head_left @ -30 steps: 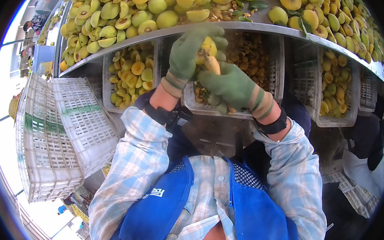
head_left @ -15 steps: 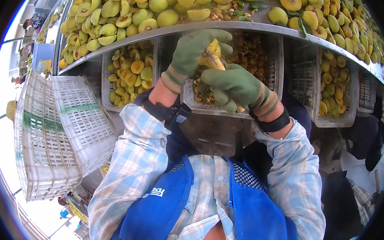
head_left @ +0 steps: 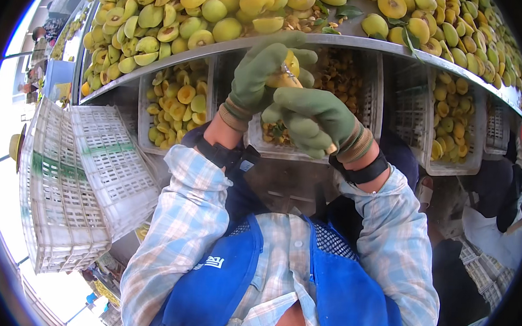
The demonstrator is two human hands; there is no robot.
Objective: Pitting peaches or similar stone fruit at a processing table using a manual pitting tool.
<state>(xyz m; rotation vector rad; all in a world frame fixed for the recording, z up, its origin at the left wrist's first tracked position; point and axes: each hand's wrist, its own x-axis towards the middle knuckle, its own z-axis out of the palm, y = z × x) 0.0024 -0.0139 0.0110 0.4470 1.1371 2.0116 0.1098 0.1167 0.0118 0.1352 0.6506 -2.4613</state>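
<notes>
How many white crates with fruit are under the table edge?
3 visible: one crate left of the gloved hands, one middle crate behind them, one right crate. A fourth may be at the far right, mostly hidden. Empty stacked crates sit apart, left.

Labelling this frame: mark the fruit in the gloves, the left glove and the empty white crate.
fruit [head_left: 281,75], head view, yellow flesh.
left glove [head_left: 255,74], head view, back.
white crate [head_left: 116,167], head view, mesh side.

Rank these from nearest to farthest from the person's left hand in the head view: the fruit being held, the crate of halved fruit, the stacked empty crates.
1. Held yellow fruit, in the left hand.
2. Crate of halved fruit, lower left, under the table.
3. Stacked empty crates, far left.
</notes>
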